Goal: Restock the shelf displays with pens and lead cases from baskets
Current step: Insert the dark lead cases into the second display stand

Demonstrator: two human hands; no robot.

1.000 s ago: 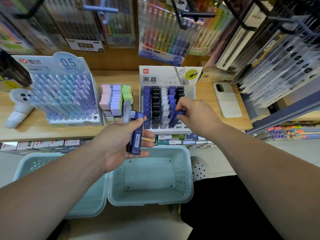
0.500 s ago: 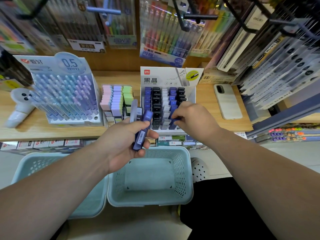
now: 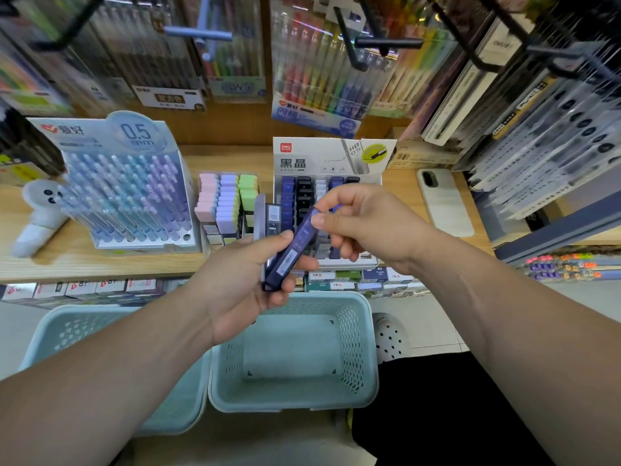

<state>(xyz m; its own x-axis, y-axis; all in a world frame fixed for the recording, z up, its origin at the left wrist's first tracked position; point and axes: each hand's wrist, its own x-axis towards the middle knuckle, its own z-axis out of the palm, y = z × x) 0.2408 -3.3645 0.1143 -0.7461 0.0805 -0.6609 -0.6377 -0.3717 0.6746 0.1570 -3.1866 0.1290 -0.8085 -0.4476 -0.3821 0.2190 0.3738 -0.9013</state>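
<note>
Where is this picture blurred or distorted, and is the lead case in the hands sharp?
Head view: hanging pen packs blurred; head view: wide lens curves the shelf edge; head view: blue lead case fairly sharp, light even.

Your right hand (image 3: 366, 227) is blocking the middle slots of the lead display (image 3: 327, 156), your left forearm (image 3: 100, 381) is covering much of the left basket (image 3: 67, 327), and hanging packs (image 3: 316, 79) are blurring.
</note>
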